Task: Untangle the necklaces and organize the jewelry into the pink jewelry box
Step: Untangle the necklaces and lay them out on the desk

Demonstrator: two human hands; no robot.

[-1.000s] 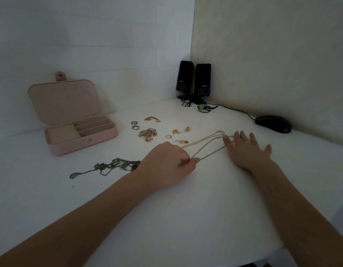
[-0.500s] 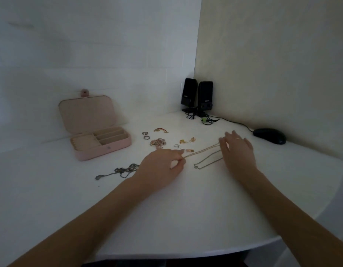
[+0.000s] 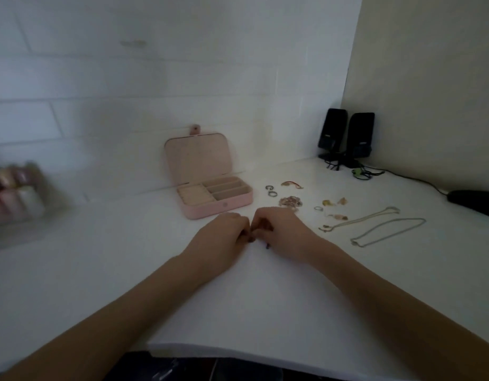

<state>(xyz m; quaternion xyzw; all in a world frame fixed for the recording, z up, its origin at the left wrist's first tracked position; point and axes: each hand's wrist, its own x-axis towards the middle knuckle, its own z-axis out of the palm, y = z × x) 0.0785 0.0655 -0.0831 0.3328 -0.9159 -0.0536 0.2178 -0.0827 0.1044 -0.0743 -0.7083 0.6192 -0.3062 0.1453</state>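
Observation:
The pink jewelry box (image 3: 210, 210) stands open against the back wall, lid up, its compartments showing no jewelry. Just in front of it my left hand (image 3: 224, 233) and my right hand (image 3: 281, 229) meet, fingers curled. Between them they pinch a dark tangled necklace (image 3: 252, 238), of which only small bits show. To the right a gold necklace (image 3: 361, 218) and a silver necklace (image 3: 389, 231) lie apart on the white table. Behind them lie rings (image 3: 270, 190), a pink bracelet (image 3: 290, 201) and earrings (image 3: 329, 202).
Two black speakers (image 3: 345, 138) stand in the back corner with a cable running to a black mouse (image 3: 474, 200) at the right edge. A blurred tray of small bottles (image 3: 15, 196) sits at the far left. The table's front edge (image 3: 237, 350) curves near me.
Both hands let go of the gold and silver necklaces, which now lie separate at the right. They moved left and took up the dark necklace. The view turned left.

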